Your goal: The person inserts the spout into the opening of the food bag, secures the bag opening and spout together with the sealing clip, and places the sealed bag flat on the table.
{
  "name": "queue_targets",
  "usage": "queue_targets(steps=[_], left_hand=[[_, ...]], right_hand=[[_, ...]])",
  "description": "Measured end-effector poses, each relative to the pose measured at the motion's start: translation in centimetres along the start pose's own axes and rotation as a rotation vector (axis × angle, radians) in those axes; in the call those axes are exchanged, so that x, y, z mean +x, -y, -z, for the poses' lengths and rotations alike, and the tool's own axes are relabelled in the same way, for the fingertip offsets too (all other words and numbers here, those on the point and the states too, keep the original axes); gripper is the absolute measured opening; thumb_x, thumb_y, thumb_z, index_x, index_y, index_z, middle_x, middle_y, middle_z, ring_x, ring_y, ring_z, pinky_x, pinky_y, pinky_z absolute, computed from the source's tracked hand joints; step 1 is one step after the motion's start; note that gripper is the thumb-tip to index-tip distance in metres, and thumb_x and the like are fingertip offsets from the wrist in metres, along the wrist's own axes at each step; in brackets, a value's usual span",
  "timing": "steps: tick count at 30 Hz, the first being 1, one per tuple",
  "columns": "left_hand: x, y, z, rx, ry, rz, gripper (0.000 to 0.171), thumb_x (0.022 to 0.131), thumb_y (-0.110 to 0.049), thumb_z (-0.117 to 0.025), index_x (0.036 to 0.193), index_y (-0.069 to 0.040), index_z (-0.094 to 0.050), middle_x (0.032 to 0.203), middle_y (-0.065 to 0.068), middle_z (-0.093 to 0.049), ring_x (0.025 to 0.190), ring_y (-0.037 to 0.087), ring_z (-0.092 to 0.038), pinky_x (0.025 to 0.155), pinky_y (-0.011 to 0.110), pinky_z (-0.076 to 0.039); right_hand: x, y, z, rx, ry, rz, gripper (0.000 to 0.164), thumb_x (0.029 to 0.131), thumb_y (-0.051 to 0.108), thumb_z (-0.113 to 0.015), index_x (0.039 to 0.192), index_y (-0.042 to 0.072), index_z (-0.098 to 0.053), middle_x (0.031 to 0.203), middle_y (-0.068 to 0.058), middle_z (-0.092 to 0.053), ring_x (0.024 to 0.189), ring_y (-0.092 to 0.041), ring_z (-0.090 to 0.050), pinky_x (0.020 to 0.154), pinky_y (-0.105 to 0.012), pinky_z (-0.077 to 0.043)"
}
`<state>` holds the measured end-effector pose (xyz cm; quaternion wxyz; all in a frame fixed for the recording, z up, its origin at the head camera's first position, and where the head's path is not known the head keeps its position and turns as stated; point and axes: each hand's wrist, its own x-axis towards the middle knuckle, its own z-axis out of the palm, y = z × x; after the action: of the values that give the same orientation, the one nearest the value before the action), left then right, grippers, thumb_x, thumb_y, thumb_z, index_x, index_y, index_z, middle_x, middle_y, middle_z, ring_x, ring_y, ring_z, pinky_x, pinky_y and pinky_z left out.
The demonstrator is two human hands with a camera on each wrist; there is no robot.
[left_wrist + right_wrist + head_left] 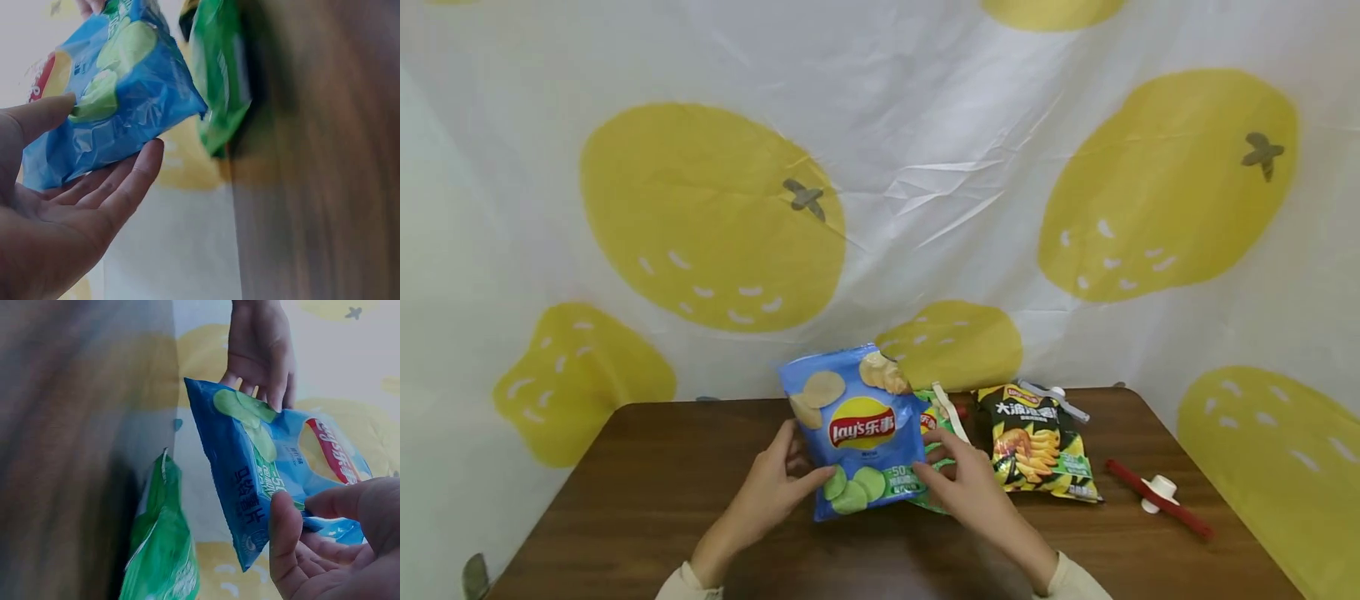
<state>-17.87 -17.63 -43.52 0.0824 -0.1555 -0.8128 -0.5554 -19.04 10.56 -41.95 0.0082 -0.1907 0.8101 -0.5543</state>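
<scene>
A blue Lay's chip bag (862, 429) is held up above the table, tilted a little, its printed front toward me. My left hand (769, 477) grips its left edge, thumb on the front and fingers behind, as the left wrist view shows. At the lower right edge my right hand (972, 482) pinches the bag. Partly hidden behind it is a green chip bag (939, 402), with a white sealing clip (951, 411) across its top.
Right of the green bag lies a black chip bag (1033, 442), a pale grey sealing clip (1054, 402) at its top. A red sealing clip with a white cap (1160, 497) lies near the right edge of the brown table (685, 467). A lemon-print curtain (925, 167) hangs behind.
</scene>
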Motion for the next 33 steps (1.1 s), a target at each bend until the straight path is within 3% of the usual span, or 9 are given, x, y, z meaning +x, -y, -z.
queue_targets(steps=[4, 8, 14, 19, 22, 25, 28, 31, 33], left_hand=[[-2.0, -0.2, -1.4, -0.024, 0.075, -0.039, 0.057, 0.09, -0.018, -0.076, 0.134, -0.006, -0.043, 0.119, 0.021, -0.067, 0.094, 0.023, -0.07, 0.074, 0.027, -0.057], [-3.2, 0.2, -2.5, -0.024, 0.182, -0.016, 0.057, 0.091, -0.019, -0.074, 0.134, -0.003, -0.04, 0.121, 0.023, -0.065, 0.093, 0.021, -0.07, 0.069, 0.026, -0.058], [-3.2, 1.6, -3.8, 0.019, 0.242, 0.057, 0.065, 0.091, -0.018, -0.075, 0.14, 0.0, -0.036, 0.117, 0.018, -0.065, 0.092, 0.017, -0.067, 0.065, 0.026, -0.056], [-2.9, 2.5, -5.5, -0.006, 0.268, 0.051, 0.069, 0.092, -0.019, -0.073, 0.145, 0.001, -0.033, 0.109, 0.012, -0.066, 0.09, 0.015, -0.068, 0.069, 0.026, -0.056], [-2.7, 2.7, -5.8, 0.011, 0.27, 0.063, 0.071, 0.093, -0.02, -0.072, 0.146, 0.003, -0.03, 0.108, 0.012, -0.065, 0.088, 0.015, -0.068, 0.069, 0.026, -0.056], [-2.5, 2.6, -5.5, 0.072, 0.276, 0.108, 0.076, 0.095, -0.025, -0.069, 0.149, 0.005, -0.025, 0.109, 0.012, -0.065, 0.085, 0.013, -0.066, 0.068, 0.025, -0.054], [-2.2, 2.1, -5.0, 0.153, 0.268, 0.132, 0.081, 0.096, -0.032, -0.068, 0.151, 0.005, -0.021, 0.107, 0.01, -0.065, 0.08, 0.011, -0.063, 0.066, 0.025, -0.053], [-1.6, 1.2, -4.7, 0.233, 0.215, 0.105, 0.08, 0.095, -0.034, -0.068, 0.151, 0.003, -0.024, 0.102, 0.009, -0.065, 0.077, 0.012, -0.062, 0.066, 0.028, -0.052], [-1.3, 0.4, -4.5, 0.297, 0.15, 0.088, 0.075, 0.094, -0.033, -0.069, 0.15, -0.001, -0.029, 0.106, 0.01, -0.065, 0.085, 0.016, -0.063, 0.072, 0.033, -0.054]], right_hand=[[-2.2, -0.9, 1.0, 0.028, 0.073, -0.032, 0.042, 0.094, 0.016, -0.069, 0.131, 0.004, -0.053, 0.092, -0.012, -0.067, 0.054, -0.022, -0.064, 0.047, -0.039, -0.054], [-4.1, -2.4, 1.5, 0.03, 0.16, -0.055, 0.04, 0.095, 0.013, -0.068, 0.127, 0.002, -0.048, 0.091, -0.012, -0.065, 0.056, -0.02, -0.064, 0.049, -0.038, -0.055], [-5.3, -4.6, 1.8, 0.006, 0.247, -0.086, 0.032, 0.094, 0.013, -0.068, 0.119, 0.0, -0.051, 0.09, -0.009, -0.064, 0.058, -0.018, -0.064, 0.051, -0.035, -0.056], [-5.8, -5.7, 5.1, -0.118, 0.309, -0.071, 0.026, 0.095, 0.009, -0.064, 0.118, -0.003, -0.059, 0.092, -0.009, -0.068, 0.066, -0.015, -0.065, 0.057, -0.03, -0.055], [-5.3, -6.1, 8.5, -0.328, 0.246, 0.017, 0.021, 0.092, 0.001, -0.063, 0.113, 0.0, -0.064, 0.091, -0.006, -0.07, 0.071, -0.009, -0.063, 0.06, -0.027, -0.053], [-4.7, -6.8, 12.5, -0.584, 0.077, 0.053, 0.021, 0.088, -0.002, -0.063, 0.108, 0.002, -0.067, 0.087, -0.002, -0.069, 0.072, -0.008, -0.061, 0.061, -0.027, -0.05], [-4.6, -7.8, 16.7, -0.743, -0.066, -0.016, 0.021, 0.088, -0.001, -0.064, 0.109, -0.001, -0.066, 0.088, -0.008, -0.07, 0.077, -0.02, -0.065, 0.064, -0.037, -0.052], [-5.3, -9.2, 20.5, -0.845, -0.11, -0.136, 0.03, 0.088, 0.004, -0.065, 0.113, -0.01, -0.06, 0.094, -0.023, -0.067, 0.085, -0.04, -0.064, 0.071, -0.052, -0.051], [-6.1, -10.2, 22.4, -0.893, -0.103, -0.207, 0.038, 0.087, 0.008, -0.068, 0.115, -0.015, -0.056, 0.101, -0.032, -0.063, 0.094, -0.052, -0.06, 0.076, -0.06, -0.046]])
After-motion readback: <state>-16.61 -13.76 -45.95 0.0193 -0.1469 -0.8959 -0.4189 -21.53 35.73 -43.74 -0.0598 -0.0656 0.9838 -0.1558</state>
